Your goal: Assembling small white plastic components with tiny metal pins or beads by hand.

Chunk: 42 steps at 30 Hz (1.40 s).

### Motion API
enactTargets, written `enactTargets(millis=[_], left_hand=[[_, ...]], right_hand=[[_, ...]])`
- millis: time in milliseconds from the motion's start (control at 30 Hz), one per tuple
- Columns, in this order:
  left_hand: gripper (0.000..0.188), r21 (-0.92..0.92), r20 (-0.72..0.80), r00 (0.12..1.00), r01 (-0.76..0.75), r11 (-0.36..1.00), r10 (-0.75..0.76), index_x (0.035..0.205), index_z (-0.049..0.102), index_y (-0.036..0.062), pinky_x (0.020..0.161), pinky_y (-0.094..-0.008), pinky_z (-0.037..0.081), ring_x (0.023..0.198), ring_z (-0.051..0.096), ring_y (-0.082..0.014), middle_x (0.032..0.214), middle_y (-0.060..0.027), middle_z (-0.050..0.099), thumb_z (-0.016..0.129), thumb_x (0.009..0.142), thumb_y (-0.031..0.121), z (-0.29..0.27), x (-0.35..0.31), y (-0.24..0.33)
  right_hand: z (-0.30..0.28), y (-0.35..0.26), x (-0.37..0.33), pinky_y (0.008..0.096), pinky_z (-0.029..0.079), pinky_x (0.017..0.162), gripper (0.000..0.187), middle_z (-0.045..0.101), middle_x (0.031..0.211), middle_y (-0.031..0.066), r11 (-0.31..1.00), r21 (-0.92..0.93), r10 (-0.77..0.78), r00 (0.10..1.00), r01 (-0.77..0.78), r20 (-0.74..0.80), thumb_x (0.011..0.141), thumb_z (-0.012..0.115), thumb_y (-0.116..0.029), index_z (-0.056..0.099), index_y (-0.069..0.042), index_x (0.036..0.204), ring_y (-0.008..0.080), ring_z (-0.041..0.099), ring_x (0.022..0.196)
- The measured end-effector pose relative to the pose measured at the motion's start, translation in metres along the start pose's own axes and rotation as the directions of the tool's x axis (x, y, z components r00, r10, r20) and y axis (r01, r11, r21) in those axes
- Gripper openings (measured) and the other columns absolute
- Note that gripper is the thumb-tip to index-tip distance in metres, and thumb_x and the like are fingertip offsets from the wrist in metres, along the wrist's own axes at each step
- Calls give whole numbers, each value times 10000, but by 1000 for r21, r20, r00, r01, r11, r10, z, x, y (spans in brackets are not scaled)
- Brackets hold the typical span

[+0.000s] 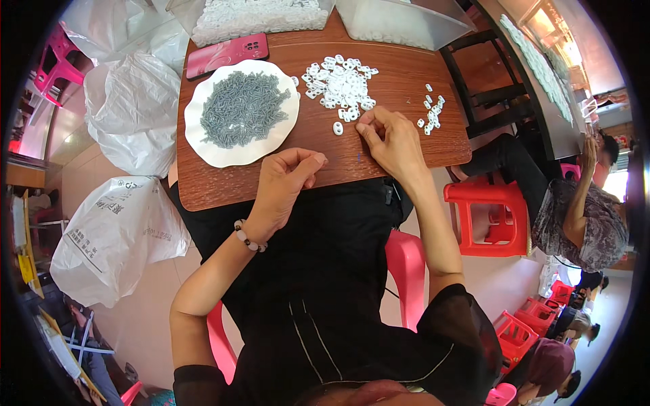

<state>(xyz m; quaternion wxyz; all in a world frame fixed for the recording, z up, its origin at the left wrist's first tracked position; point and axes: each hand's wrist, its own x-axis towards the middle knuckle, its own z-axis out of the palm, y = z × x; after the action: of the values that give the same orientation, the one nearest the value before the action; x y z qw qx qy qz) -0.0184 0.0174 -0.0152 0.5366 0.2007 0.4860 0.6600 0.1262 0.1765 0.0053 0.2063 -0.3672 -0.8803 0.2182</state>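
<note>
My left hand [288,184] hovers over the table's near edge, right of the bottom of a white wavy-rimmed plate [197,139]. Its thumb and fingers are closed together, and whatever they hold is hidden or too small to name. The plate carries a heap of small grey rod-shaped pieces [244,108]. My right hand [395,143] is in a pinch beside the near right side of a pile of small white two-holed pieces [344,82]; I cannot make out anything between the fingertips. One white two-holed piece [338,128] lies apart, between the hands.
A smaller group of joined-looking white pieces [433,116] lies at the right of the brown table [413,71]. A pink phone [227,55] is behind the plate. Two bins [406,26] stand at the back. White bags [115,233] are left; a red stool [489,215] and a seated person [586,216] right.
</note>
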Motion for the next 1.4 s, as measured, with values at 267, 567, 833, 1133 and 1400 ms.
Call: enactTargets(millis=[267, 567, 833, 1133, 1400], left_hand=[[168, 0, 6, 1000, -5, 1000, 5, 878, 676, -21, 568, -181, 385, 591, 463, -34, 761, -10, 636, 682, 855, 146, -1, 1, -1], [164, -12, 5, 1000, -1, 1000, 1, 891, 669, -23, 566, -182, 387, 592, 467, -36, 759, -12, 634, 680, 854, 136, -1, 1, -1], [150, 10, -6, 1000, 0, 1000, 0, 885, 669, -16, 564, -181, 384, 590, 467, -35, 706, 10, 597, 677, 855, 130, -2, 0, -1], [162, 42, -24, 1000, -13, 999, 14, 910, 671, -14, 561, -183, 380, 603, 471, -49, 812, -33, 650, 645, 876, 142, -2, -3, 0], [165, -86, -43, 999, -37, 996, 33, 897, 667, -29, 529, -174, 372, 583, 477, -30, 691, 3, 599, 669, 860, 132, 1, -1, -1]], right_hand=[[3, -4, -10, 342, 445, 625, 142, 644, 727, 105, 968, 251, -26, 1000, 24, 2, 811, 689, -150, 690, -22, 874, 221, 548, 689], [8, 4, -14, 336, 485, 661, 118, 674, 750, 113, 953, 305, 25, 996, 3, -90, 855, 637, -107, 644, 6, 888, 230, 628, 712], [7, -13, -18, 289, 497, 675, 96, 705, 792, 102, 897, 438, 80, 996, -52, -46, 890, 603, -86, 622, 5, 913, 189, 678, 723], [10, -22, -20, 267, 420, 557, 106, 596, 650, 10, 867, 498, 10, 1000, -17, 16, 864, 667, -109, 639, -6, 858, 93, 480, 558], [11, -39, -35, 185, 458, 592, 111, 664, 766, -6, 551, 742, 106, 914, -381, 391, 883, 667, -133, 645, -26, 908, 21, 560, 673]])
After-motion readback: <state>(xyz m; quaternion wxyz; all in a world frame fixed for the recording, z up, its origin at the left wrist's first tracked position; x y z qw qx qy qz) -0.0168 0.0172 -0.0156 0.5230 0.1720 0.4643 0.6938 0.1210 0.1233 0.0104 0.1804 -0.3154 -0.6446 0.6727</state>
